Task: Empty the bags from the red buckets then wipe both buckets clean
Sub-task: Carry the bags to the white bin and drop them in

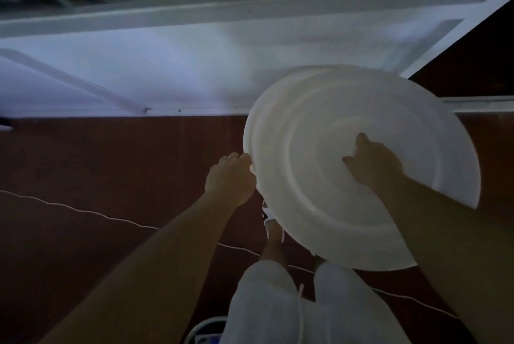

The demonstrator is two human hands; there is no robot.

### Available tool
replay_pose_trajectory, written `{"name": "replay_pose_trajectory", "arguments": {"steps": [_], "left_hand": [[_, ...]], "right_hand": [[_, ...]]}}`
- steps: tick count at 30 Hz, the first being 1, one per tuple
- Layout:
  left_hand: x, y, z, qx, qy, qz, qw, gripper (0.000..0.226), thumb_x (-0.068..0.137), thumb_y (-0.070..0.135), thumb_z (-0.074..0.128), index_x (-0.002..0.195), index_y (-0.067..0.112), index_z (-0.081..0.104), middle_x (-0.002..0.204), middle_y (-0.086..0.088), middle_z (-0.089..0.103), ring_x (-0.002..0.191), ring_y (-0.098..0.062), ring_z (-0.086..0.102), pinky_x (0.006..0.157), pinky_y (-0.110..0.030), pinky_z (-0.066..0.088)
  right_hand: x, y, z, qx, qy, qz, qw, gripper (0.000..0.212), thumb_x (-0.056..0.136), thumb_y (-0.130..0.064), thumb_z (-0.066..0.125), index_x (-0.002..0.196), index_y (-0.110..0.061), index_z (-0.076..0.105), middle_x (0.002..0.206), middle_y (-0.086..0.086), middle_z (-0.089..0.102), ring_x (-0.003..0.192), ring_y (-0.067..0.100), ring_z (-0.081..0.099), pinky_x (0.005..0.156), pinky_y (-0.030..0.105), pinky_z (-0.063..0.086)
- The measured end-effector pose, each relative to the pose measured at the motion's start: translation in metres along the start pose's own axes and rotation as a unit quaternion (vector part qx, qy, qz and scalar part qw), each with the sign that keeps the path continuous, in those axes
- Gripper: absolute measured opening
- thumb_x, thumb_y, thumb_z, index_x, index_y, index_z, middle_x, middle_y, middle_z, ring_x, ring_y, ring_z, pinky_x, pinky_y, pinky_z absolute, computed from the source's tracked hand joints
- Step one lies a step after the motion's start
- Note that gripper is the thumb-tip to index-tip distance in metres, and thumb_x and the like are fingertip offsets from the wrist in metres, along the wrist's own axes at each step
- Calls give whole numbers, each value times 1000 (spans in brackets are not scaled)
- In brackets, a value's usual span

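Both hands (230, 176) gripping white basin (319, 126), dim

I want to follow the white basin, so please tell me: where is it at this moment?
In the head view the white basin is right of centre, tilted above the brown floor just below the white shelf frame. The left hand grips its left rim; the right hand rests inside.

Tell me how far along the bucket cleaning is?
Nothing looks done: no red bucket or bag is in view. In hand is a large white basin: the left hand grips its rim and the right hand rests inside it. Emptying the bags and wiping both buckets appear to remain.
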State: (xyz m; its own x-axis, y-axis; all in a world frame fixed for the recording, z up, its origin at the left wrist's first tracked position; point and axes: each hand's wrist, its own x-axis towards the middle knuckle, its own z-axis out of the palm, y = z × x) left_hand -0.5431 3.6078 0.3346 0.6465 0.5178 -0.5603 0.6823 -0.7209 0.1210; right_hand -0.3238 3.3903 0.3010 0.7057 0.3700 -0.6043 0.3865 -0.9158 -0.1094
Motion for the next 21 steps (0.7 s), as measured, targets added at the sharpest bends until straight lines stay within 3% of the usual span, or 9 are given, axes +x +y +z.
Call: {"name": "replay_pose_trajectory", "arguments": {"steps": [6, 12, 21], "left_hand": [[60, -19, 25, -5, -11, 4, 1000, 32, 99, 27, 51, 129, 18, 60, 118, -5, 60, 113, -30, 57, 84, -42, 40], [102, -20, 64, -30, -15, 8, 999, 35, 98, 26, 53, 132, 20, 59, 122, -4, 63, 113, -28, 58, 92, -43, 46], [131, -28, 109, -45, -10, 29, 999, 32, 97, 23, 55, 128, 19, 61, 118, -2, 67, 106, -25, 61, 91, -42, 50]], "right_hand": [[60, -29, 45, 17, -12, 13, 1000, 44, 97, -41, 59, 122, -11, 40, 107, 20, 65, 103, 41, 64, 78, 44, 51], [112, -38, 89, 28, -7, 28, 999, 48, 99, -40, 56, 131, -10, 38, 107, 19, 66, 102, 41, 64, 74, 43, 49], [157, -48, 146, 47, 62, 50, 996, 56, 98, -42, 56, 138, -12, 32, 95, 20, 67, 90, 42, 67, 63, 37, 41]]}}
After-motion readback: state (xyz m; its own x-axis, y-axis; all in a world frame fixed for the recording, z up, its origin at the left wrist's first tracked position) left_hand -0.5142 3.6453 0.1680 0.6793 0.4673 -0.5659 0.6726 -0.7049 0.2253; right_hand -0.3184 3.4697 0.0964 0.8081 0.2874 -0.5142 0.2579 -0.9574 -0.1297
